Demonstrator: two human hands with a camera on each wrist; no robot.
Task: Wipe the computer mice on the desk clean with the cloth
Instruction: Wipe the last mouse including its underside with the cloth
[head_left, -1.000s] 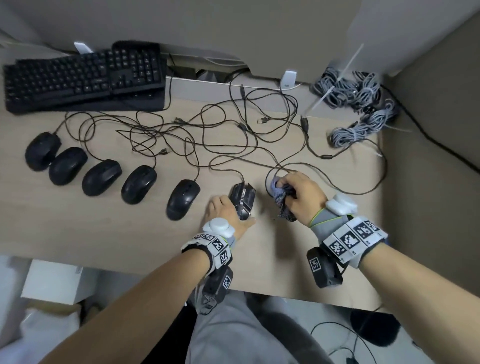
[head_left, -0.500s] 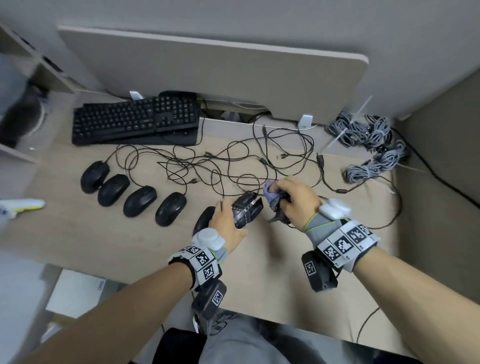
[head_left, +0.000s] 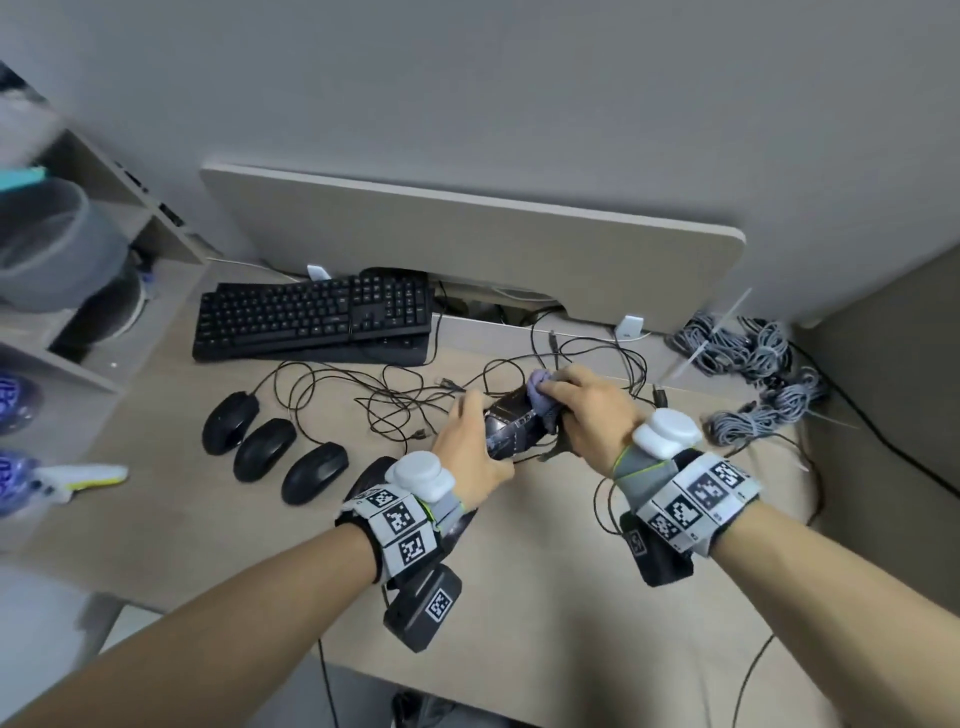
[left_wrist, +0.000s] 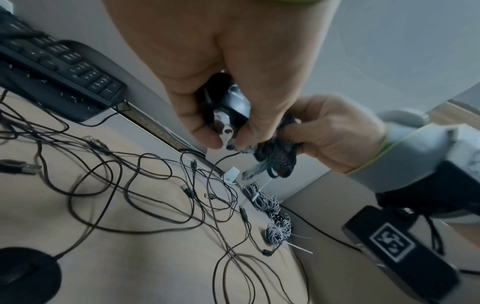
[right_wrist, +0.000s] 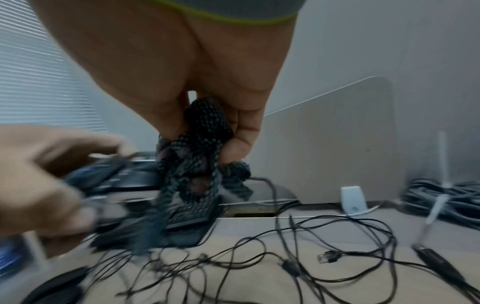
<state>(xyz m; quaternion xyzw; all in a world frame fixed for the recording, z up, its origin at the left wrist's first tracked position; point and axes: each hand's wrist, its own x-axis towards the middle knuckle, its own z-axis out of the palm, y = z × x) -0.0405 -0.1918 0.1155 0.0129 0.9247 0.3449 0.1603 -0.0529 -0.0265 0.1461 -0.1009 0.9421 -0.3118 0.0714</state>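
Note:
My left hand (head_left: 467, 441) grips an angular black mouse (head_left: 511, 428) lifted off the desk, fingers wrapped round its body (left_wrist: 228, 111). My right hand (head_left: 587, 410) holds a bunched grey-and-purple cloth (head_left: 540, 392) pressed against the mouse's front end; the cloth (right_wrist: 197, 156) hangs out of the curled fingers. Three plain black mice (head_left: 262, 449) lie in a row on the desk at the left, and a fourth (head_left: 371, 475) is partly hidden behind my left wrist.
A black keyboard (head_left: 311, 317) sits at the back left under a beige panel (head_left: 467, 234). Tangled black mouse cables (left_wrist: 145, 185) cover the desk's middle. Bundles of grey cable (head_left: 748, 364) lie back right. Shelves stand on the left.
My left hand has lifted the angular mouse off the desk and the right hand has brought the cloth onto it. The head view has swung left and upward.

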